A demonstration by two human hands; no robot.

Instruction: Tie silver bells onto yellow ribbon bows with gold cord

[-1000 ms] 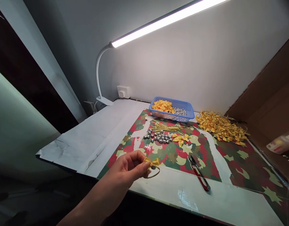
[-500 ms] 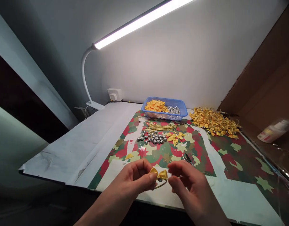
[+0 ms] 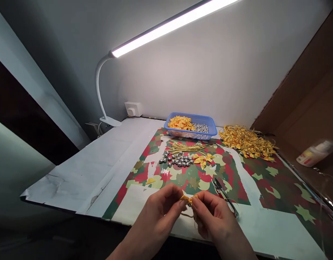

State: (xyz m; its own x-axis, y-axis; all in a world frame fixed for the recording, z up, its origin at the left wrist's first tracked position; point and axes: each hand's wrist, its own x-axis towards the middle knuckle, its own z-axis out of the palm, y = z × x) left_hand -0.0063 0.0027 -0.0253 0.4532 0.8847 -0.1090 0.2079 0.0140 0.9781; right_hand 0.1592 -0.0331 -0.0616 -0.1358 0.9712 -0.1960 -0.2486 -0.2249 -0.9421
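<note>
Between my two hands is a small yellow ribbon bow [image 3: 186,198], mostly covered by fingertips. My left hand [image 3: 165,207] pinches its left side between thumb and fingers. On the other side my right hand [image 3: 211,213] has thumb and forefinger closed on the bow's right loop. A gold cord [image 3: 187,215] curves below the bow, and a small silver bell is partly visible under the knot. Beside my right hand lies a pair of thread snips [image 3: 223,193], blades pointing away from me.
Silver bells [image 3: 179,159], loose yellow bows [image 3: 203,160] and gold cords [image 3: 188,147] lie on the patterned mat. Behind them stands a blue basket [image 3: 212,131] of bows and bells. A pile of finished-looking bows [image 3: 247,142] sits right, near a white bottle [image 3: 314,154]. A lamp [image 3: 166,29] hangs above.
My right hand has moved left and closed on the bow's right side, where it was apart before. The bow is now more covered, and more of the snips shows.
</note>
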